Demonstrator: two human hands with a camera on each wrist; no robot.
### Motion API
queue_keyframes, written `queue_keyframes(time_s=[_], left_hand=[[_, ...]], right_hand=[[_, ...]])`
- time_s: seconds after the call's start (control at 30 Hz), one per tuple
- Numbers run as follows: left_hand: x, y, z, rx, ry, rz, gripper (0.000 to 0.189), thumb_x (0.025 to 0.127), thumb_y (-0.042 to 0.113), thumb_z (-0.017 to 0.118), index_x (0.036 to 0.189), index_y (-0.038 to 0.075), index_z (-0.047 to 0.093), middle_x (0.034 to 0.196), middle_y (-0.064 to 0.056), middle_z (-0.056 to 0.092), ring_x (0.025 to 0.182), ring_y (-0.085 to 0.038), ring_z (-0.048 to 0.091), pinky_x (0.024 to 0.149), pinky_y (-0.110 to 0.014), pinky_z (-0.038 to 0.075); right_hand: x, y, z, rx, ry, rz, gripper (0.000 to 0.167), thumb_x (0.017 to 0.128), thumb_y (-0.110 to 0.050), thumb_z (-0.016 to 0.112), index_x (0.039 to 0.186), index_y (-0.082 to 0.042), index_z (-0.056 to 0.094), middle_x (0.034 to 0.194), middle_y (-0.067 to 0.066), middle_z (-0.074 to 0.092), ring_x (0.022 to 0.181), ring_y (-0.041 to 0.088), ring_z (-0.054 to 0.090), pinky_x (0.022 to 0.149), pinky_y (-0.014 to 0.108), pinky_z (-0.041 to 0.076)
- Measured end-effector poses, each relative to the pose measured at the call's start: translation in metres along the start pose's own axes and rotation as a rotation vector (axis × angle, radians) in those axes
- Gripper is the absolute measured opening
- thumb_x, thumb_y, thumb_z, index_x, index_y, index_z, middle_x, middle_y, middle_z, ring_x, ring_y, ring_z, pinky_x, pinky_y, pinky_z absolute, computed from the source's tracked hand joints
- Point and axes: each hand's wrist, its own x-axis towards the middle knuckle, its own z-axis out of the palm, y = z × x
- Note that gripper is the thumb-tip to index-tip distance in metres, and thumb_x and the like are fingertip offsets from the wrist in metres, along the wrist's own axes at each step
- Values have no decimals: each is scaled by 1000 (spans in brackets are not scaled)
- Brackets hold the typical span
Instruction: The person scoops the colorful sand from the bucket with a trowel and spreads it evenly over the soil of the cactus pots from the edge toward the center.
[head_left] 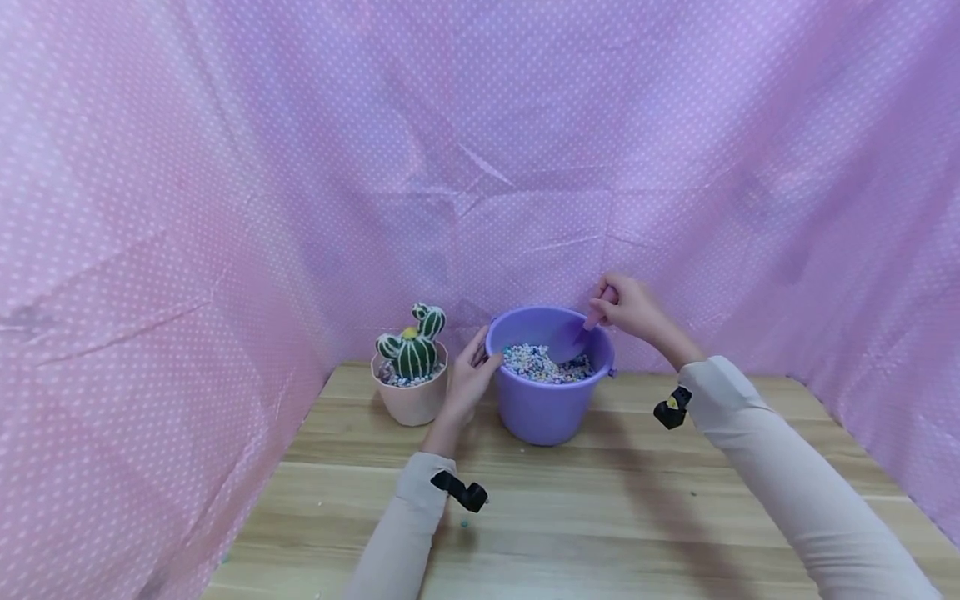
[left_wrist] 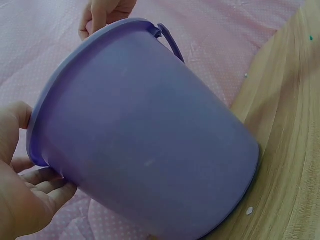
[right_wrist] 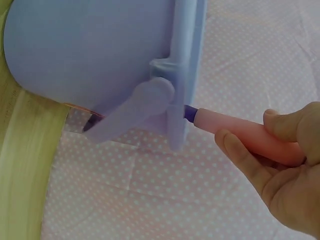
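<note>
A purple bucket (head_left: 542,408) stands on the table, holding a layer of small multicoloured beads (head_left: 536,364). My left hand (head_left: 471,377) grips its left side; in the left wrist view the thumb is at the rim and the other fingers lie against the wall below. My right hand (head_left: 630,308), above the right rim, holds a toy shovel by its pink handle (right_wrist: 235,131), thumb on one side and fingers on the other. The shovel's purple blade (head_left: 567,340) slants down into the bucket, its tip at the beads. The bucket's handle (right_wrist: 132,107) hangs down outside.
Left of the bucket stands a pale pink pot (head_left: 412,402) with a knitted-looking green cactus (head_left: 415,357) and pebbles. A few stray beads lie on the wooden table (head_left: 555,508), one of them teal (head_left: 464,524). Pink dotted cloth (head_left: 525,167) hangs behind and at both sides.
</note>
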Motion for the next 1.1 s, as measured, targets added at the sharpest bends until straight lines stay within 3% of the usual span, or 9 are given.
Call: queue_keyframes(time_s=[0.1, 0.3, 0.57, 0.73, 0.93, 1.1], left_hand=[[0, 0, 0, -7, -3, 2, 68, 95, 12, 64, 158, 13, 38, 164, -11, 37, 151, -27, 38, 123, -38, 36], [-3, -2, 2, -7, -15, 8, 69, 95, 12, 63, 159, 13, 36, 165, -11, 34, 152, -27, 35, 124, -39, 34], [-5, 3, 2, -13, -24, 53, 70, 95, 8, 61, 159, 9, 33, 166, -13, 31, 154, -28, 30, 127, -42, 28], [-3, -2, 2, -12, -16, 62, 71, 94, 8, 61, 159, 9, 32, 165, -14, 32, 153, -29, 31, 126, -44, 30], [-3, 0, 1, 4, -6, 63, 69, 95, 11, 63, 159, 11, 35, 165, -10, 35, 152, -27, 34, 125, -43, 31], [-4, -3, 2, 2, -15, 51, 69, 95, 12, 63, 159, 12, 36, 165, -8, 35, 152, -27, 34, 126, -43, 30]], right_hand=[[4, 3, 6, 46, -32, 15, 9, 100, -4, 59, 100, 5, 56, 90, 26, 76, 80, 37, 75, 65, 27, 62], [3, 19, 19, 258, -110, 55, 10, 101, 2, 55, 103, 10, 50, 96, 33, 72, 90, 43, 75, 78, 41, 65], [3, 23, 38, 337, -148, 59, 11, 105, -2, 49, 106, 9, 46, 102, 36, 71, 99, 50, 71, 88, 53, 61], [4, 28, 43, 381, -127, 30, 10, 104, 0, 50, 102, 9, 46, 99, 38, 70, 91, 45, 74, 85, 55, 61], [7, 37, 44, 442, -138, -43, 9, 100, 6, 54, 97, 12, 48, 96, 40, 68, 76, 23, 77, 78, 50, 64], [3, 38, 42, 425, -147, -15, 9, 100, 5, 56, 96, 10, 49, 98, 37, 70, 83, 36, 77, 80, 48, 64]])
